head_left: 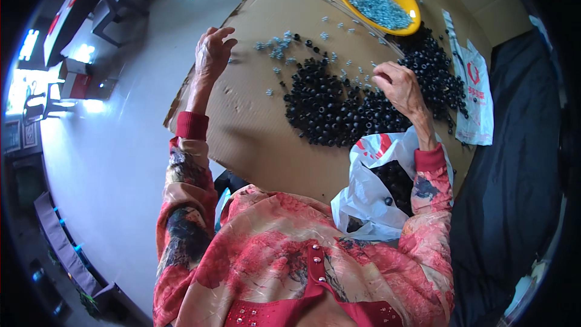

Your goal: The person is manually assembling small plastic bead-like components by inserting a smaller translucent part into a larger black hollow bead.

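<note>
You wear this wide fisheye view on your head, as the left one of two cameras side by side. It faces steeply down and ahead, so your shirt [272, 236] looms nearest, at the lower edge. Your left hand [213, 54] and right hand [399, 85] appear farther out, over the cardboard sheet [260, 151]. The view reaches past the sheet's left edge to the floor [109, 145], bending straight lines toward its rim.
</note>
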A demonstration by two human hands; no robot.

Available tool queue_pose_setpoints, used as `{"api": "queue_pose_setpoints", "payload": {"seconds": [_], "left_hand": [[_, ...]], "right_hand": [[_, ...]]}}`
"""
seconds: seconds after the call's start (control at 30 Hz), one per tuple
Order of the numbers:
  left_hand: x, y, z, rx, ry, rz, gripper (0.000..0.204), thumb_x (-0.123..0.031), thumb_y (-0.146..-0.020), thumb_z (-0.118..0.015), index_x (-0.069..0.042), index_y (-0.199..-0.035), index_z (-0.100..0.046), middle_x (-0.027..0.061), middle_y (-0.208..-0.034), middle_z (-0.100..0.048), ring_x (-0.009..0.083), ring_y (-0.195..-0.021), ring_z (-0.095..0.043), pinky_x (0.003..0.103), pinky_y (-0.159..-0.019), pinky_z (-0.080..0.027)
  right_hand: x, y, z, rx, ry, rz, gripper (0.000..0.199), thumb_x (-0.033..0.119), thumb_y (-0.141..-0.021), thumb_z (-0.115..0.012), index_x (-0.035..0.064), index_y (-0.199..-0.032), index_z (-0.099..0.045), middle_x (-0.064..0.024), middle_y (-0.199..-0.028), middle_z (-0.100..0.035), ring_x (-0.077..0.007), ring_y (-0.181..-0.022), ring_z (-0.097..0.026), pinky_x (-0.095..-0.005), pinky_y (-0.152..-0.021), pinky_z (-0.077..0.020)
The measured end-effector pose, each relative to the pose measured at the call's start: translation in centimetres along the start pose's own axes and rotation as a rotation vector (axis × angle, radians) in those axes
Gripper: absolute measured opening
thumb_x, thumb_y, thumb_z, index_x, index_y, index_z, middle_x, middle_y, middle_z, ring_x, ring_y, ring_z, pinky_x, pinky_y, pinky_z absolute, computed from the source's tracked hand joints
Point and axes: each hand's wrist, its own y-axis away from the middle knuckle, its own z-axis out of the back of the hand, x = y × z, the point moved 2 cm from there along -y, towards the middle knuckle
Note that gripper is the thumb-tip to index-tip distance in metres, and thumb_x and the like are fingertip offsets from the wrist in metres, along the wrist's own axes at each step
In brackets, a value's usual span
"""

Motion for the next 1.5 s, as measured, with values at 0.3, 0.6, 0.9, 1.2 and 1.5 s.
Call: {"api": "queue_pose_setpoints", "payload": {"seconds": [0.3,0.6,0.9,1.2,1.5], "left_hand": [[0.3,-1.6,-2.1,0.193,-0.078,-0.145,0.01,-0.01,-0.076,-0.058,-0.005,-0.078,-0.066,0.0123,-0.078,-0.061,0.0289,-0.075,-0.06,0.038,-0.07,-0.049],[-11.7,1.1,-4.2,0.215,0.395,-0.311,0.011,0.001,-0.073,-0.059,-0.004,-0.082,-0.063,0.011,-0.077,-0.062,0.0255,-0.07,-0.061,0.033,-0.068,-0.049],[-19.6,4.6,-10.7,0.263,0.417,-0.461,0.014,-0.009,-0.074,-0.061,-0.004,-0.087,-0.062,0.0116,-0.081,-0.057,0.03,-0.08,-0.056,0.038,-0.07,-0.046],[-15.1,8.3,-4.1,0.133,0.272,-0.51,0.021,-0.008,-0.072,-0.066,-0.004,-0.093,-0.061,0.0088,-0.093,-0.059,0.0268,-0.086,-0.055,0.036,-0.076,-0.046],[-6.8,10.7,-0.2,0.087,0.034,-0.326,0.022,-0.003,-0.071,-0.058,-0.007,-0.093,-0.06,0.0078,-0.092,-0.058,0.0268,-0.085,-0.053,0.037,-0.071,-0.043]], "right_hand": [[-0.9,1.1,0.8,0.031,-0.023,-0.091,0.009,0.008,-0.075,-0.06,-0.0004,-0.078,-0.059,-0.0143,-0.072,-0.06,-0.0279,-0.065,-0.06,-0.0344,-0.06,-0.0478],[-0.5,0.9,-0.3,0.093,-0.036,-0.039,0.009,0.008,-0.075,-0.06,-0.0013,-0.077,-0.06,-0.0148,-0.071,-0.06,-0.0292,-0.065,-0.06,-0.0361,-0.061,-0.0473],[-0.1,1.2,-0.5,0.115,-0.023,-0.051,0.012,0.009,-0.075,-0.062,-0.0015,-0.079,-0.06,-0.0159,-0.074,-0.059,-0.0327,-0.069,-0.059,-0.0389,-0.063,-0.0466],[1.5,3.5,-0.2,0.232,0.018,0.08,0.011,0.011,-0.072,-0.064,0.002,-0.075,-0.059,-0.0108,-0.072,-0.058,-0.0283,-0.072,-0.058,-0.0374,-0.069,-0.0434],[4.6,-1.8,-1.4,0.233,0.013,0.278,0.01,0.011,-0.074,-0.061,0.0017,-0.077,-0.057,-0.0107,-0.075,-0.058,-0.0278,-0.072,-0.058,-0.0383,-0.07,-0.0444]]}}
